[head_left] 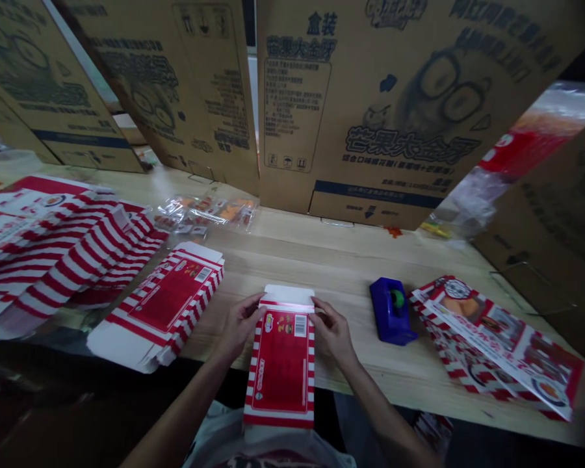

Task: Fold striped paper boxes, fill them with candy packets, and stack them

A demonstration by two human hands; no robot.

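A red and white striped carton (283, 364) lies between my hands over the table's front edge, its white end flap (289, 290) pointing away from me. My left hand (242, 324) pinches the carton's far left corner, thumb on top and fingers at the side. On the far right corner, my right hand (334, 327) grips in the same way. Both thumbs sit near the base of the flap. To the left rests a stack of flat folded cartons (166, 302) of the same design.
A blue tape dispenser (390, 312) with green tape stands to the right. Beyond it lie more printed cartons (497, 338). Striped cartons (63, 240) are heaped at the left. Clear packets (209, 213) lie at the back, before large cardboard panels (370, 110) along the wooden table (283, 247).
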